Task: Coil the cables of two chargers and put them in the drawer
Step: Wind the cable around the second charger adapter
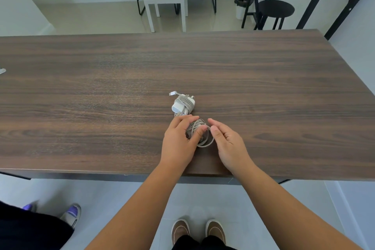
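1. The second charger's cable coil (pixel 199 134) lies on the table (pixel 101 79), a little in from its near edge and just on the near side of the first charger (pixel 183 105), which is already wrapped in its own cable with its plug end sticking out on the far side.
2. The coil is held by the left hand (pixel 178 142): the thumb is laid across the loops and the fingers are curled over their far side. The charger body inside this coil is mostly hidden by that hand.
3. The right hand (pixel 227 144) is set just right of the coil with the fingers loosely bent; a strand seems to be touched or lightly pinched at the thumb tip, but this cannot be told for sure.
4. The loops on the near right side look slack and wide. If the left hand's hold is eased before the tail is tucked, the coil is likely to spring open.
5. If the coil is lifted by one strand, the loops could be pulled out.
6. The first charger lies just beyond the left fingertips; it could be nudged or snagged by a loose loop.
7. The near edge of the table is close to the coil, so a slipped bundle could drop to the floor.
8. Wide bare tabletop is left on either side of the coil and beyond the first charger.
9. No drawer is seen in this view.
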`<state>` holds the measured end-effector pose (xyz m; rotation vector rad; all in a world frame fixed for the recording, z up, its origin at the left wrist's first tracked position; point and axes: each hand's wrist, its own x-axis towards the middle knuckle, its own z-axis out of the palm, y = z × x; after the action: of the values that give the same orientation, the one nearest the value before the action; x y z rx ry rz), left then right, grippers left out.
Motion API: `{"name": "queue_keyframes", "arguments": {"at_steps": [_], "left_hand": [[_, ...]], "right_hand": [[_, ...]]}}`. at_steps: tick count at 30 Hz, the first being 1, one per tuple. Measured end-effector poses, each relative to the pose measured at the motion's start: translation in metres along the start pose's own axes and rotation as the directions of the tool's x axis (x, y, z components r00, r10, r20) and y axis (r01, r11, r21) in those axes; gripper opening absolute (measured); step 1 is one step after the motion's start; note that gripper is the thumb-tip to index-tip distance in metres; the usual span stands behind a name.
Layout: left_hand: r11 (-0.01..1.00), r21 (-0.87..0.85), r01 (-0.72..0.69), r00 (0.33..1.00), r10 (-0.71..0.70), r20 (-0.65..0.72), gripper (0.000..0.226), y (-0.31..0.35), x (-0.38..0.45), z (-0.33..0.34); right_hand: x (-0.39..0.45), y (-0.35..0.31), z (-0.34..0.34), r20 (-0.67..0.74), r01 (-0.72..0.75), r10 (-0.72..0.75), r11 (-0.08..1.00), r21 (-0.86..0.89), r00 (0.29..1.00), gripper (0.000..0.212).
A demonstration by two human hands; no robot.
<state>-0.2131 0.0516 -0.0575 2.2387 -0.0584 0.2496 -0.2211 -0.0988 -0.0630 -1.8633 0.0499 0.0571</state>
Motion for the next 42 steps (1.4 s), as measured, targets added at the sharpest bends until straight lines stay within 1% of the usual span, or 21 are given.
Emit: {"name": "queue_keyframes", "arguments": {"at_steps": [2,4,7,9,13,15,18,21,25,29,31,32,34,36,38,39,41,42], "left_hand": [[1.000,-0.001,0.021,1.000,-0.021,0.002,0.038,0.001,0.001,-0.001],[0.999,0.038,0.032,0.999,-0.033,0.027,0.043,0.002,0.002,-0.002],[0.993,0.114,0.017,0.998,-0.024,0.055,0.050,0.004,0.002,-0.006],[0.991,0.136,0.004,0.999,-0.011,0.050,0.050,0.004,0.000,-0.008],[0.993,0.112,0.028,0.999,-0.033,0.042,0.052,-0.003,-0.004,-0.010],[0.994,0.095,0.046,0.996,-0.052,0.067,0.057,-0.006,-0.004,-0.010],[0.997,0.058,0.058,0.994,-0.063,0.088,0.064,-0.007,-0.001,-0.011],[0.997,0.024,0.069,0.994,-0.071,0.086,0.066,-0.006,0.000,-0.011],[0.981,-0.114,0.155,0.985,-0.144,0.094,0.079,0.001,-0.001,-0.013],[0.973,-0.110,0.202,0.975,-0.190,0.114,0.085,0.006,0.000,-0.012],[0.965,-0.122,0.230,0.964,-0.209,0.167,0.090,0.006,0.002,-0.014],[0.957,-0.150,0.246,0.952,-0.210,0.224,0.092,0.006,0.002,-0.016],[0.924,-0.240,0.297,0.910,-0.197,0.366,0.094,0.005,-0.001,-0.018],[0.831,-0.393,0.393,0.863,-0.186,0.469,0.084,0.003,-0.004,-0.021],[0.708,-0.528,0.470,0.840,-0.175,0.514,0.064,0.005,-0.006,-0.025],[0.661,-0.563,0.495,0.830,-0.170,0.531,0.054,0.008,-0.006,-0.026],[0.606,-0.594,0.529,0.812,-0.157,0.562,0.043,0.012,-0.005,-0.028],[0.597,-0.593,0.540,0.802,-0.152,0.577,0.041,0.014,-0.005,-0.028]], "right_hand": [[-0.003,0.003,-0.002,0.048,0.066,-0.061,0.993,-0.101,0.997,0.037],[-0.006,0.006,-0.004,0.071,0.110,-0.101,0.984,-0.142,0.992,0.041],[-0.007,0.007,-0.007,0.079,0.110,-0.099,0.983,-0.149,0.992,0.043],[-0.006,0.008,-0.010,0.089,0.104,-0.093,0.985,-0.136,0.992,0.044],[-0.006,0.007,-0.016,0.129,0.135,-0.119,0.983,-0.124,0.985,0.045],[-0.004,0.006,-0.020,0.117,0.153,-0.138,0.979,-0.133,0.984,0.044],[-0.001,0.002,-0.021,0.114,0.101,-0.092,0.992,-0.072,0.989,0.042],[0.003,0.000,-0.017,0.098,0.080,-0.075,0.996,-0.049,0.992,0.039],[0.010,-0.001,-0.014,0.079,-0.004,0.000,0.999,0.053,0.997,0.032],[0.014,0.001,-0.014,0.094,-0.051,0.045,0.997,0.064,0.995,0.023],[0.015,0.001,-0.015,0.102,-0.070,0.060,0.993,0.097,0.993,0.018],[0.015,0.002,-0.017,0.104,-0.084,0.071,0.989,0.121,0.992,0.017],[0.016,0.001,-0.019,0.115,-0.122,0.100,0.972,0.201,0.988,0.015],[0.018,0.001,-0.020,0.134,-0.164,0.128,0.939,0.303,0.983,0.013],[0.019,0.000,-0.021,0.149,-0.194,0.147,0.902,0.386,0.978,0.013],[0.019,0.000,-0.021,0.155,-0.204,0.151,0.882,0.424,0.976,0.013],[0.019,-0.002,-0.022,0.165,-0.215,0.152,0.847,0.486,0.974,0.014],[0.018,-0.003,-0.022,0.164,-0.216,0.153,0.836,0.505,0.975,0.014]]}}
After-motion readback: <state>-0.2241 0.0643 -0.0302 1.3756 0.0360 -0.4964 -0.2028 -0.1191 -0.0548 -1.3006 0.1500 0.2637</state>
